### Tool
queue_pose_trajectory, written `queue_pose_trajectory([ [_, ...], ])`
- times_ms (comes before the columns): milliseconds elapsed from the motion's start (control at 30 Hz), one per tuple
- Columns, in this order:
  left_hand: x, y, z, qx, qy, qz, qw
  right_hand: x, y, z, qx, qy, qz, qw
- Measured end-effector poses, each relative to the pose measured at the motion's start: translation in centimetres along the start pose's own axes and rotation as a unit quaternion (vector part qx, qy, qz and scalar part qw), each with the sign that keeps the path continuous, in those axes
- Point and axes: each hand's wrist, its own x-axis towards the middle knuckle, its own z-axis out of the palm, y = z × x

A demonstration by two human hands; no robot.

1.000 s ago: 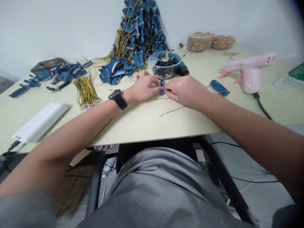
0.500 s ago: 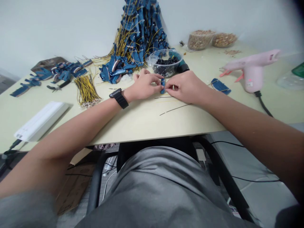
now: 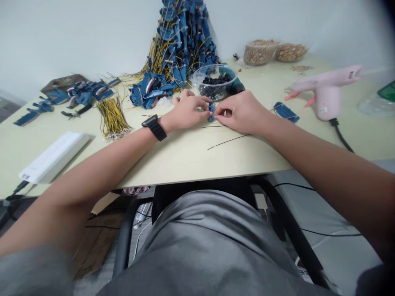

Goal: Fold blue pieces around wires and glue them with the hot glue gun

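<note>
Small blue piece (image 3: 211, 113): narrow, upright strip, standing centrally on the smooth, pale table (image 3: 173, 160) between both hands. The left hand (image 3: 188, 111) has thumb and fingers closed on its left side; the right hand (image 3: 239, 111) pinches its right edge, thumb and forefinger together (the fingers hide the exact contact).

Materials: clear plastic tub (image 3: 216, 91), round, holding small black bits; pink plastic glue gun (image 3: 328, 88), far right, with a black cord; bundle of yellow and dark wires (image 3: 111, 117), pale-tipped, left; white oblong box (image 3: 55, 157), near left, smooth; tall blue-and-yellow heap (image 3: 183, 45), ragged, far centre.

Count: one tub, one glue gun, one oblong box, one wire bundle, two bags of tan chips (image 3: 260, 53), two dark wires (image 3: 233, 140) nearest the right hand. Pieces in the heap overlap too much to count.
</note>
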Motion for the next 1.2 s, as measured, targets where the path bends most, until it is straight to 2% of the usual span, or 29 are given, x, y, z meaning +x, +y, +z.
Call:
queue_pose_trajectory([
  [233, -0.07, -0.5, -0.06, -0.007, 0.004, 0.02, 1.0, -0.06, -0.22, -0.15, -0.012, -0.007, -0.003, 1.0],
  [700, -0.3, 0.1, -0.15, -0.001, 0.0, 0.018, 1.0, -0.53, -0.06, -0.66, -0.014, 0.017, 0.021, 1.0],
  [1200, -0.18, -0.36, 0.04, -0.006, 0.01, 0.027, 1.0, -0.22, -0.27, -0.17, -0.037, -0.003, -0.018, 0.999],
])
